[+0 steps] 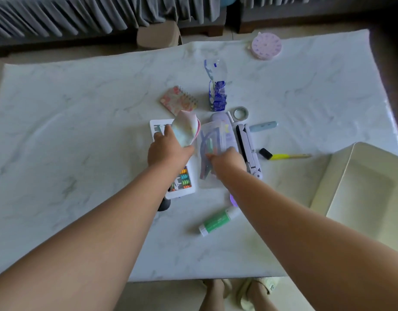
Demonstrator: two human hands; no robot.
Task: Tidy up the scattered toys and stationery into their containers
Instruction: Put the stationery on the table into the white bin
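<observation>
While both arms reach forward, left hand gripping pastel pouch, right hand pinching clear case

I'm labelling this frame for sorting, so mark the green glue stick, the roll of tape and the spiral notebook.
green glue stick point(218, 221): head view, middle of its green barrel.
roll of tape point(240, 113): head view, on the ring's near rim.
spiral notebook point(178, 100): head view, centre of its patterned cover.

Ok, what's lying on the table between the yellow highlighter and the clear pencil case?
In the head view, a folded lilac stand lies between the yellow highlighter and the clear pencil case, which the right hand grips.
</observation>
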